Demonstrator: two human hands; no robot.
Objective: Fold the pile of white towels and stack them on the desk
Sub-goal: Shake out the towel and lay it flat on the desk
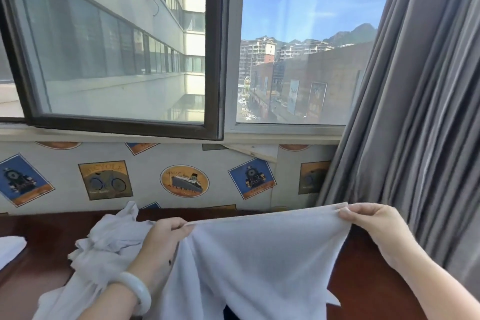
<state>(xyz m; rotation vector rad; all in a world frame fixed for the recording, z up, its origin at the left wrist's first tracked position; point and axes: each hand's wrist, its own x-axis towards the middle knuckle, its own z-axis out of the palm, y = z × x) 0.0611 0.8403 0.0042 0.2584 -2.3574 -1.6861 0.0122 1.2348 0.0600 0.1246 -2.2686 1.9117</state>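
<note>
Your spread towel (259,254) runs off the bottom of the frame, so its lower hem is out of sight, and it hides the middle of the desk (39,236). Your left hand (166,235) pinches one top corner and your right hand (374,226) pinches the other, with the edge taut between them. The crumpled pile (109,239) lies on the desk's left half, partly behind your left wrist (a pale bangle (137,291) sits there). A white shape (10,247) at the desk's left edge is cut off and cannot be identified. The dark reddish desk meets printed wallpaper (184,180) under an open window (124,47). A grey curtain (415,112) hangs at the right.
</note>
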